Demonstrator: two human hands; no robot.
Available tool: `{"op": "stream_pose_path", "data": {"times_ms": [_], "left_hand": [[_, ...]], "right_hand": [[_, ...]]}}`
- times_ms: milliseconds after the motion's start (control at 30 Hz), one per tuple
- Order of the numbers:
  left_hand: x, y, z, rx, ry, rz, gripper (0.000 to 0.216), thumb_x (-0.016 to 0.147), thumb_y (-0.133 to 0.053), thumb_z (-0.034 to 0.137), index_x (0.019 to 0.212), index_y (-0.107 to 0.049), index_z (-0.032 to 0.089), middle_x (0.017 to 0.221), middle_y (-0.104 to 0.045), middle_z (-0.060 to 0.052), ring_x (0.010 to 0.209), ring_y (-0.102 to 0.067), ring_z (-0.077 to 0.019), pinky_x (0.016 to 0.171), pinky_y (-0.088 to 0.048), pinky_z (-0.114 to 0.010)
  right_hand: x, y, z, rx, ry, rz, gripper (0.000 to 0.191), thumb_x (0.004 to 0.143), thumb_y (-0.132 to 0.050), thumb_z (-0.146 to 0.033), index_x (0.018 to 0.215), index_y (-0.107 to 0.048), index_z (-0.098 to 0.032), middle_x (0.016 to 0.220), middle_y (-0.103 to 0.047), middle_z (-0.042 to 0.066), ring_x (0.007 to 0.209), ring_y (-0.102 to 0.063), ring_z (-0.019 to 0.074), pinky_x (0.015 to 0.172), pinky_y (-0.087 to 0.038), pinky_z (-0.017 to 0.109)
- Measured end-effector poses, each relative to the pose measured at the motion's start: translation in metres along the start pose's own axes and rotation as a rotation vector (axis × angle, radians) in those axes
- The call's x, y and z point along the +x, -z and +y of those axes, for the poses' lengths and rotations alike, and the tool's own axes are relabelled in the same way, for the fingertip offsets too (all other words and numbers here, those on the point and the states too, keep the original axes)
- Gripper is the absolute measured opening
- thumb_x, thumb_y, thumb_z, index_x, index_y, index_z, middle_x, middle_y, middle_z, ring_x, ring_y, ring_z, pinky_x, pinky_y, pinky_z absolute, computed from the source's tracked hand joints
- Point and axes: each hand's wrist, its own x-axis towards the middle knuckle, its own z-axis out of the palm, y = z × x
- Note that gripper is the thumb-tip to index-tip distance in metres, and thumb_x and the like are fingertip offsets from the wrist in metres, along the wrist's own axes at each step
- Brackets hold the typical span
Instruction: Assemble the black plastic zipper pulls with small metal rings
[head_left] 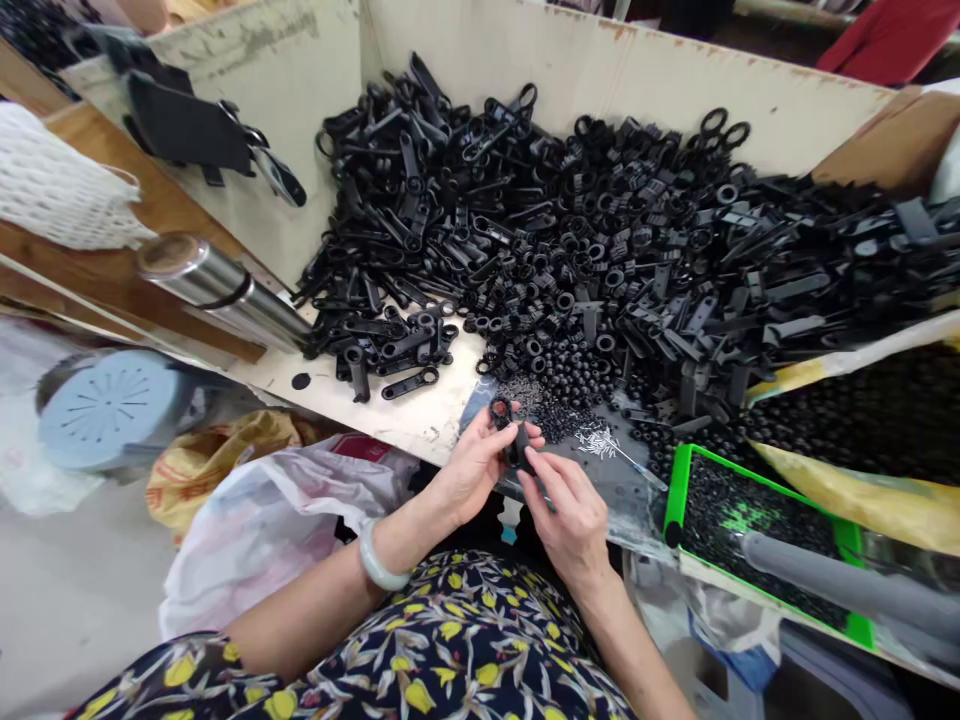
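Over the front edge of the bench, my left hand (480, 455) is closed around a black plastic part with a ring end (500, 410). My right hand (566, 505) meets it there, its thumb and fingers pinching a flat black plastic piece (523, 452) against that part. Whether the two pieces are joined I cannot tell. Just beyond my hands lie small black balls (574, 375), tiny dark bits and a little heap of white pins (598, 440). Several finished-looking black ring-ended parts (409, 382) rest on the pale board to the left.
A large heap of black plastic parts (525, 200) fills the walled bench. At left stands a steel flask (217, 285), with a blue stool (112, 405) below. A green tray (679, 490) of tiny black bits and a grey tube (832, 575) are at right. White plastic bags (255, 530) hang by my left arm.
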Motion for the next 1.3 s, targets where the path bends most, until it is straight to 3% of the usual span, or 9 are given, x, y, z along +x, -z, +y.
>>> {"op": "stream_pose_path", "data": {"times_ms": [133, 367, 567, 833, 1200, 1300], "left_hand": [[-0.005, 0.003, 0.003, -0.008, 0.056, -0.079, 0.043, 0.088, -0.074, 0.022, 0.129, -0.061, 0.018, 0.119, -0.077, -0.011, 0.113, -0.072, -0.0247, 0.099, -0.049, -0.035], [-0.011, 0.002, -0.001, 0.008, 0.063, -0.139, 0.042, 0.087, -0.071, 0.022, 0.128, -0.065, 0.019, 0.124, -0.076, -0.012, 0.116, -0.071, -0.0276, 0.101, -0.049, -0.039], [-0.012, 0.001, -0.006, 0.050, 0.019, -0.126, 0.037, 0.093, -0.073, 0.032, 0.126, -0.066, 0.018, 0.121, -0.076, -0.013, 0.113, -0.071, -0.0255, 0.101, -0.049, -0.037], [-0.015, -0.001, -0.012, 0.031, -0.017, -0.111, 0.036, 0.090, -0.079, 0.032, 0.122, -0.068, 0.019, 0.117, -0.076, -0.011, 0.117, -0.069, -0.0248, 0.110, -0.045, -0.041], [-0.013, -0.005, -0.021, 0.119, -0.108, -0.062, 0.031, 0.092, -0.075, 0.040, 0.111, -0.065, 0.016, 0.111, -0.078, -0.012, 0.102, -0.075, -0.0238, 0.100, -0.054, -0.040], [-0.012, -0.004, -0.018, 0.111, -0.120, -0.030, 0.032, 0.091, -0.076, 0.041, 0.108, -0.066, 0.016, 0.106, -0.079, -0.012, 0.099, -0.076, -0.0243, 0.097, -0.055, -0.039]], "right_hand": [[0.003, 0.012, -0.007, 0.032, -0.061, 0.022, 0.038, 0.097, -0.070, -0.014, 0.134, -0.069, -0.023, 0.113, -0.075, 0.009, 0.100, -0.074, 0.0203, 0.091, -0.062, 0.033], [0.004, 0.009, -0.015, 0.040, -0.019, 0.015, 0.035, 0.098, -0.069, -0.012, 0.131, -0.071, -0.022, 0.111, -0.077, 0.009, 0.099, -0.075, 0.0193, 0.090, -0.063, 0.032], [0.003, 0.008, -0.018, 0.011, -0.014, 0.064, 0.036, 0.097, -0.070, -0.012, 0.132, -0.071, -0.022, 0.111, -0.077, 0.009, 0.099, -0.075, 0.0195, 0.089, -0.064, 0.033], [-0.001, 0.006, -0.019, -0.012, 0.017, 0.049, 0.041, 0.095, -0.072, -0.008, 0.133, -0.069, -0.021, 0.110, -0.076, 0.009, 0.097, -0.073, 0.0199, 0.086, -0.064, 0.034], [-0.001, -0.001, -0.021, -0.075, 0.032, 0.084, 0.042, 0.094, -0.071, -0.007, 0.134, -0.068, -0.022, 0.107, -0.074, 0.009, 0.096, -0.072, 0.0205, 0.085, -0.063, 0.035], [-0.003, 0.000, -0.022, 0.009, -0.068, 0.063, 0.034, 0.096, -0.071, -0.013, 0.128, -0.070, -0.023, 0.107, -0.074, 0.008, 0.097, -0.071, 0.0207, 0.087, -0.062, 0.036]]}}
